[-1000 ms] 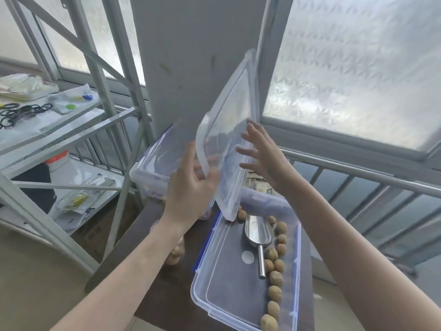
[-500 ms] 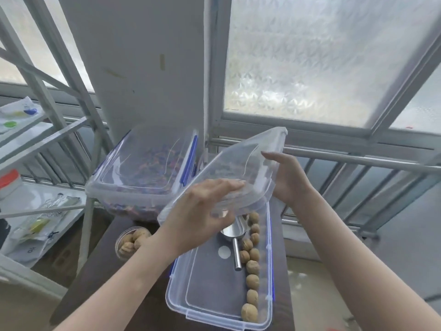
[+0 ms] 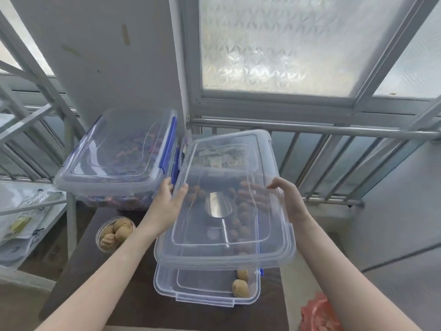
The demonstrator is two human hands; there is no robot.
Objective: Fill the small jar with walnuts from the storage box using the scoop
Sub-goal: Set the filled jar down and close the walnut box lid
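Lowered flatter, lid [image 3: 222, 211] hovers over dark table [image 3: 114, 290] by window [image 3: 281, 44].

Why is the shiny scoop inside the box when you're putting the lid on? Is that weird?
A bit odd, yes. The metal scoop lies inside the storage box among the walnuts, while both hands hold the clear lid just above it. The small jar beside it already holds walnuts.

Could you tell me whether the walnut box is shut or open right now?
Open: both hands hold the clear lid above the storage box, not seated.
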